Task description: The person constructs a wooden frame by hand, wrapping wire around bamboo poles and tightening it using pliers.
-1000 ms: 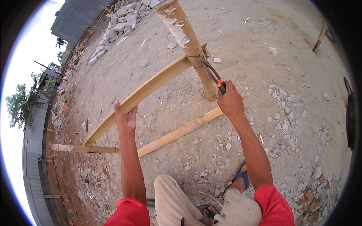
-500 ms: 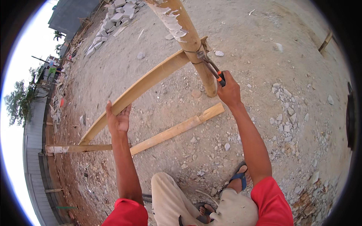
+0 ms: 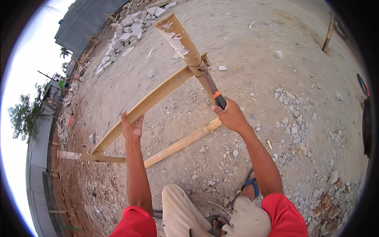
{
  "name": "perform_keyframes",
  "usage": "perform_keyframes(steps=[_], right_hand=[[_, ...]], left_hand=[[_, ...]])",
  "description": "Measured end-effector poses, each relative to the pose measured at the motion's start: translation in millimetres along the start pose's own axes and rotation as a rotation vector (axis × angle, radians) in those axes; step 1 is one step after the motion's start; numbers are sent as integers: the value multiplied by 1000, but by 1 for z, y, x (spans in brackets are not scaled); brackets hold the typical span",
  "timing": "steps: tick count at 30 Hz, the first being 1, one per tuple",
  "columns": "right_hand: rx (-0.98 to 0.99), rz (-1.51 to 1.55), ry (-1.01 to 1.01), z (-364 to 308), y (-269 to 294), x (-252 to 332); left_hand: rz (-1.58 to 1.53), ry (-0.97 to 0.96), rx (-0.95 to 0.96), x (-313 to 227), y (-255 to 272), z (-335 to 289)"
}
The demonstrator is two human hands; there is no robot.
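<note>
My right hand [image 3: 232, 114] is closed round the black and orange handles of a pair of pincers [image 3: 210, 83]. Their jaws meet the thin wire tie [image 3: 196, 65] at the joint between an upright bamboo post [image 3: 182, 42] and a split bamboo strip [image 3: 158, 94]. Both handles appear pressed together. Lower down the strip, my left hand [image 3: 132, 125] grips its edge, thumb on one side and fingers behind. The strip slopes from the post down to a short wooden piece [image 3: 92, 157] at the left.
Another bamboo slat [image 3: 183, 144] lies on the stony ground below the strip. Broken grey blocks [image 3: 128, 33] are heaped at the far left, and rubble [image 3: 292, 116] is scattered at right. A metal fence [image 3: 37, 166] runs along the left. A thin post [image 3: 328, 33] stands far right.
The pincers' handles have come together and swung more upright, with my right hand moving slightly lower and left. My left hand keeps its hold on the strip. The whole view has shifted a little.
</note>
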State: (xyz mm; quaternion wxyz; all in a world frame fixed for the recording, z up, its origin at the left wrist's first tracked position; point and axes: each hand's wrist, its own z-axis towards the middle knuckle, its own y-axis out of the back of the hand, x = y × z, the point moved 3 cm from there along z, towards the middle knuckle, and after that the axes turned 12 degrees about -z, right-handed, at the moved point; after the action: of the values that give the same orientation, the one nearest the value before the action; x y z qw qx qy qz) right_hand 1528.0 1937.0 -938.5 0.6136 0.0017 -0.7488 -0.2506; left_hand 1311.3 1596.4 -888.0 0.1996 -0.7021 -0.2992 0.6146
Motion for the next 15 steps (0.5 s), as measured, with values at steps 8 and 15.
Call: perform_keyframes(steps=[8, 15], right_hand=[[1034, 1874, 135, -2, -63, 17], [570, 1231, 176, -6, -30, 4]], left_hand=[[14, 4, -5, 3, -2, -1], [6, 8, -6, 2, -1, -5]])
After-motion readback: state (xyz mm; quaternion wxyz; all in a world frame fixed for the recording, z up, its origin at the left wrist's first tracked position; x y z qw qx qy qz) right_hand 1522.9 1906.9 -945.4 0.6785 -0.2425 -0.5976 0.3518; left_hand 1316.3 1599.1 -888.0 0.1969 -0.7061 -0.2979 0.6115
